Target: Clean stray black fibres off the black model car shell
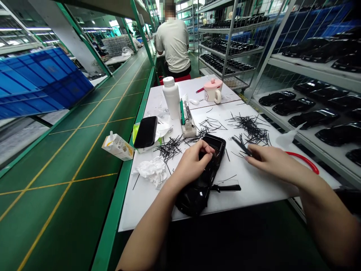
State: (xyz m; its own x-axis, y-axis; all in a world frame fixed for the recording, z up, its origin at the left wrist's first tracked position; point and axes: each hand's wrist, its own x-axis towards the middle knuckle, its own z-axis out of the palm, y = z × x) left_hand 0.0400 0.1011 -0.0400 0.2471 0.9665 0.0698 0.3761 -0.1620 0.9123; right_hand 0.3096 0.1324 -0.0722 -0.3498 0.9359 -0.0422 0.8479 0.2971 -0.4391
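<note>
A glossy black model car body [194, 195] lies lengthwise on the white table in front of me. My left hand [196, 158] rests over its upper part, thumb and fingers pinched together; whatever is between the fingertips is too small to make out. To the right, my right hand [265, 158] grips a slim black tool [239, 145], which looks like tweezers, its tip pointing up and left above the table. Thin black strips [248, 128] lie in a loose heap just beyond it, and more strips [170, 147] lie left of the car body. A black strap-like piece [227, 187] lies beside the body.
Around the table [254, 188] stand a white bottle [171, 98], a lidded mug [213, 92], a holder with tools [188, 126], a phone [146, 131], crumpled tissue [152, 171] and a drink carton [118, 146]. A green conveyor [93, 150] runs left; racks of car bodies [313, 113] stand right. A person [173, 45] sits ahead.
</note>
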